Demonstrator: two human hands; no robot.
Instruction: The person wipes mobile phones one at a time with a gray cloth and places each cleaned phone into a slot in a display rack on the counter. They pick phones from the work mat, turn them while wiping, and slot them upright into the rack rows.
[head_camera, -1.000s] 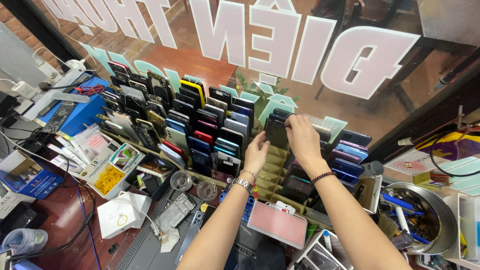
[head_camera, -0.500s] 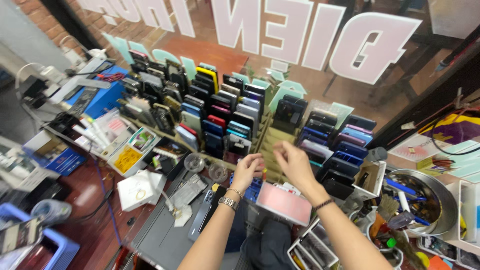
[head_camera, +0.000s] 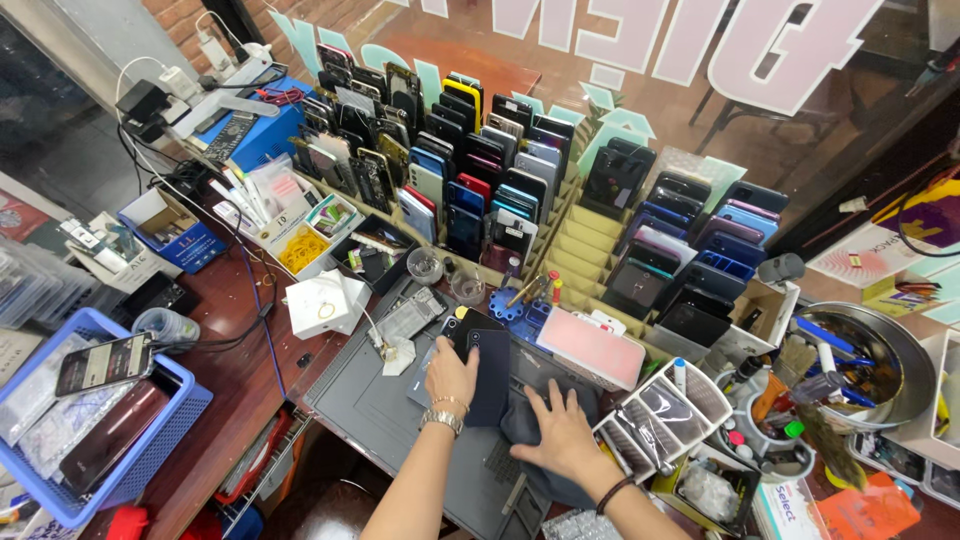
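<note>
- On the grey work mat (head_camera: 380, 410) at the near middle of the counter, the left hand (head_camera: 450, 375) grips a dark phone (head_camera: 485, 365) lying back-up, fingers curled around its left edge; a metal watch band sits on that wrist.
- The right hand (head_camera: 560, 435) lies flat and spread wide on a dark cloth (head_camera: 525, 425) just right of the phone, palm down, holding nothing; a dark band circles its wrist.
- The phone rests partly on the mat and touches the cloth along its right side.
- Beyond the phone, toward the far edge of the counter, a stepped rack (head_camera: 585, 240) holds rows of upright phones in many colours; several slots in its middle column stand bare.
- Just past the phone's top end lie a pink flat case (head_camera: 592, 347) and a blue tool holder (head_camera: 520, 310) with small tools in it.
- At the mat's left far corner sits a small white box (head_camera: 325, 303).
- On the counter's left edge a blue basket (head_camera: 150, 440) carries a few phones.
- At the right edge a round metal bowl (head_camera: 915, 350) holds pens and brushes, next to a divided tray (head_camera: 655, 415) of small flat parts.
</note>
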